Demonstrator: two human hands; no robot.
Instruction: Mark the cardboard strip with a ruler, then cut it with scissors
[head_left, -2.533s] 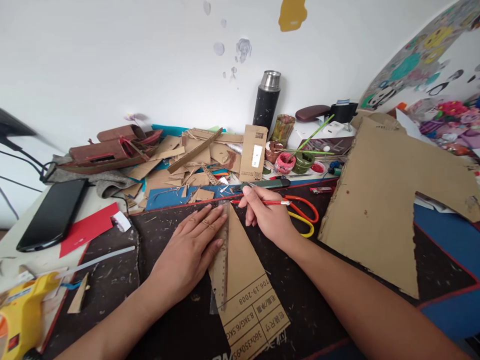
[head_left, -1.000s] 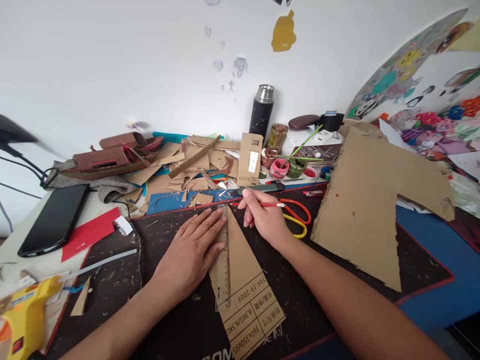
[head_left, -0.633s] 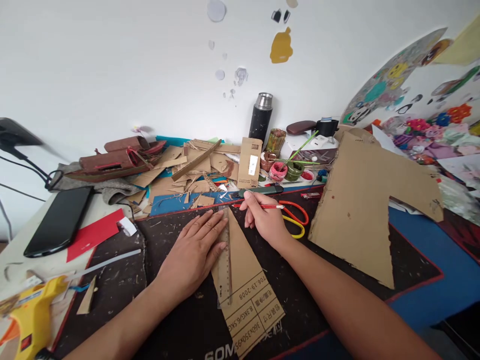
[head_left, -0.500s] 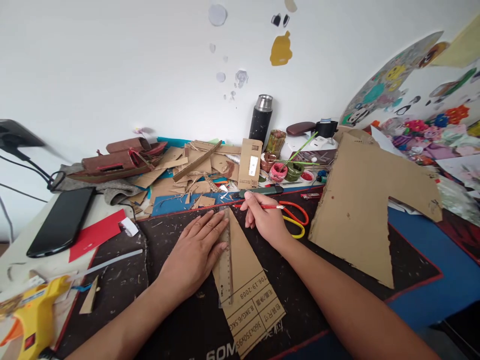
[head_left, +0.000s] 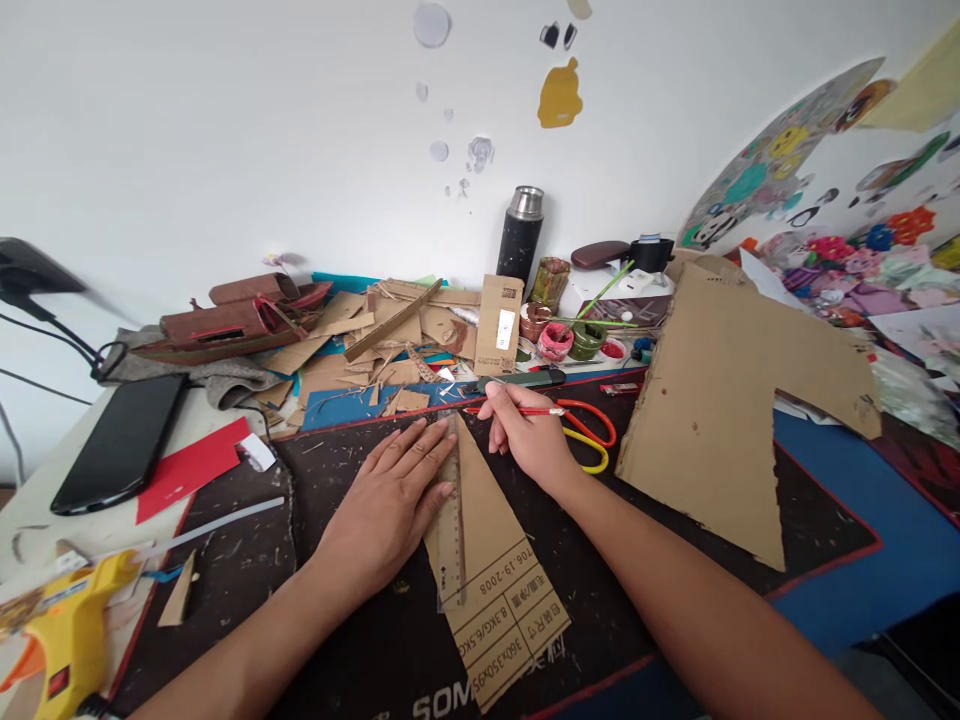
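Observation:
My left hand (head_left: 394, 495) lies flat, fingers stretched out, over a clear plastic ruler (head_left: 451, 560). Beneath the ruler is a tapered piece of cardboard (head_left: 491, 520) with printed numbers and characters at its wide near end. Pinched in my right hand (head_left: 529, 440) is a slim red pencil (head_left: 546, 411), held nearly level just right of the cardboard's narrow far end; my fingers partly cover it. Scissors (head_left: 592, 453) with red and yellow handles lie beside my right hand, their blades hidden. Behind them rests a dark green utility knife (head_left: 525, 381).
On the right lies a large cardboard sheet (head_left: 697, 420). Cardboard scraps (head_left: 397, 330), a brown model boat (head_left: 225, 325), paint jars (head_left: 556, 341) and a black flask (head_left: 521, 235) line the wall. A phone (head_left: 120, 440) and a yellow glue gun (head_left: 71, 640) are at left.
The view has shifted very slightly. Both hands, the ruler and the cardboard hold the same positions relative to each other.

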